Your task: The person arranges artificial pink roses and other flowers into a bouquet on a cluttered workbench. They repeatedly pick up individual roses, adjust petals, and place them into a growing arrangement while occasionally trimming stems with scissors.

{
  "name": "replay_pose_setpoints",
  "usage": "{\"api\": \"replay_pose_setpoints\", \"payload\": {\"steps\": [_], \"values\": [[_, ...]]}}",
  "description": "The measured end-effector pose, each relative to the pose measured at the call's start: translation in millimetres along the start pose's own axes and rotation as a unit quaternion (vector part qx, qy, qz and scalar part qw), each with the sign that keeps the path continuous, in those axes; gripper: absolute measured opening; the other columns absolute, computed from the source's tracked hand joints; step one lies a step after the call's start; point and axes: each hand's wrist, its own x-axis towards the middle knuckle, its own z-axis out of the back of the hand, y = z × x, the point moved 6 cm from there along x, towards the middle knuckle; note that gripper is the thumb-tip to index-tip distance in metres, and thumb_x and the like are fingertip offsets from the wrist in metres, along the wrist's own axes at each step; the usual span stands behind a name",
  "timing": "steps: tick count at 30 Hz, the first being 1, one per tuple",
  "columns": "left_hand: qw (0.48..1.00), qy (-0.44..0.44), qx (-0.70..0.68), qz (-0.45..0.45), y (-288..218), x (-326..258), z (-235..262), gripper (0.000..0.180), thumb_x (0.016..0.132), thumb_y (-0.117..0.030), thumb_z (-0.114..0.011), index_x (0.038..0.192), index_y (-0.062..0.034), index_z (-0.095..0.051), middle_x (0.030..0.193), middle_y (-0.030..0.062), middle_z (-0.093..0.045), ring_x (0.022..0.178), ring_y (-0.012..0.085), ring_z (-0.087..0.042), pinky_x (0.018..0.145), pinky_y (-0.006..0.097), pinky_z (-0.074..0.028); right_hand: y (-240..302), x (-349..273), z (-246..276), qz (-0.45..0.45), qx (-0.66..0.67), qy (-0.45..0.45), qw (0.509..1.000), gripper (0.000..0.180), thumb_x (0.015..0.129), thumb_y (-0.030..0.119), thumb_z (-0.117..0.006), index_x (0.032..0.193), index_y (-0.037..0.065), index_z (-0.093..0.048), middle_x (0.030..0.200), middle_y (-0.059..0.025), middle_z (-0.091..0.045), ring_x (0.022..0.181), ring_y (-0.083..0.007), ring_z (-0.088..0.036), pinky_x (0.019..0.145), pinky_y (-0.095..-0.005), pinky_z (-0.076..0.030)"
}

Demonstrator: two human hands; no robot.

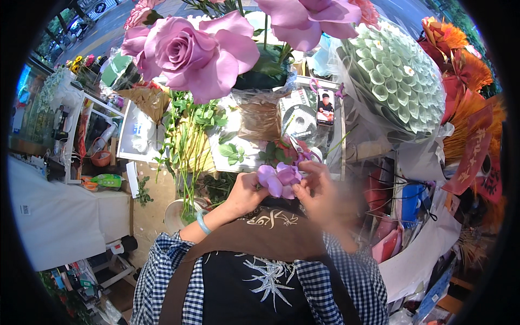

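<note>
In front of my chest my left hand (245,194) grips a small purple rose (277,180) from below, its petals spread outward. My right hand (317,187) is at the flower's right side, thumb and forefinger bent onto a petal edge; the wrist behind it is smeared by motion. Just beyond the bloom lie scissors (310,155) with purple handles, partly covered by leaves and reddish petals. Two big lilac roses, one of them a full rose (187,54), stand at the top, close to the camera. Loose green stems (187,146) lie left of the work spot.
A phone (325,107) stands on the white work table (230,154). On the right rises a large wrapped bouquet of pale green cones (392,76), with orange dried plumes (476,124) behind. A white bucket (181,214) sits low at left, near green-handled scissors (105,181).
</note>
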Motion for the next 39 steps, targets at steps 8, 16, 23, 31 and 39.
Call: {"api": "replay_pose_setpoints", "payload": {"steps": [8,16,23,31,39], "values": [[0.99,-0.073,0.004,-0.123,-10,-2,3,0.014,0.071,-0.005,-0.071,0.083,0.0003,-0.065,0.072,0.0154,-0.064,0.063,0.0291,-0.064,0.059,0.035,-0.048,-13,-4,-11,-0.169,0.183,0.015,0.968,0.037,0.086,-0.002,-0.063,0.121,-0.003,-0.049,0.103,-0.0051,-0.058,0.075,-0.0049,-0.057,0.062,-0.0178,-0.047],[0.99,-0.093,-0.036,-0.1,5,-2,2,0.014,0.069,-0.003,-0.071,0.078,0.004,-0.062,0.066,0.0157,-0.059,0.056,0.0279,-0.058,0.052,0.034,-0.045,-21,-10,-7,-0.039,0.02,0.031,0.999,0.021,0.083,0.0,-0.066,0.103,-0.003,-0.058,0.095,-0.0049,-0.058,0.071,-0.0066,-0.056,0.061,-0.0202,-0.046],[0.992,-0.051,0.01,-0.117,1,0,0,0.013,0.071,-0.004,-0.07,0.078,0.0048,-0.063,0.065,0.0158,-0.061,0.054,0.0253,-0.059,0.052,0.034,-0.045,-6,-4,-7,0.029,-0.146,0.076,0.986,0.023,0.077,0.001,-0.069,0.097,0.0,-0.058,0.092,-0.0088,-0.058,0.064,-0.013,-0.059,0.056,-0.025,-0.048],[0.998,0.0,-0.009,-0.065,-6,0,0,0.014,0.077,-0.007,-0.069,0.087,0.002,-0.067,0.071,0.0146,-0.066,0.06,0.018,-0.063,0.058,0.032,-0.048,9,-7,-15,0.161,-0.3,0.07,0.938,0.025,0.072,0.005,-0.07,0.095,0.004,-0.06,0.087,-0.0105,-0.062,0.065,-0.024,-0.064,0.056,-0.0327,-0.053],[0.999,0.013,-0.004,-0.038,-6,0,-1,0.014,0.079,-0.009,-0.07,0.089,-0.001,-0.069,0.072,0.0113,-0.068,0.059,0.0118,-0.058,0.058,0.029,-0.048,5,-10,-15,0.197,-0.307,0.041,0.93,0.022,0.072,0.004,-0.069,0.093,0.004,-0.061,0.087,-0.0099,-0.062,0.066,-0.0231,-0.063,0.055,-0.031,-0.052]]}}
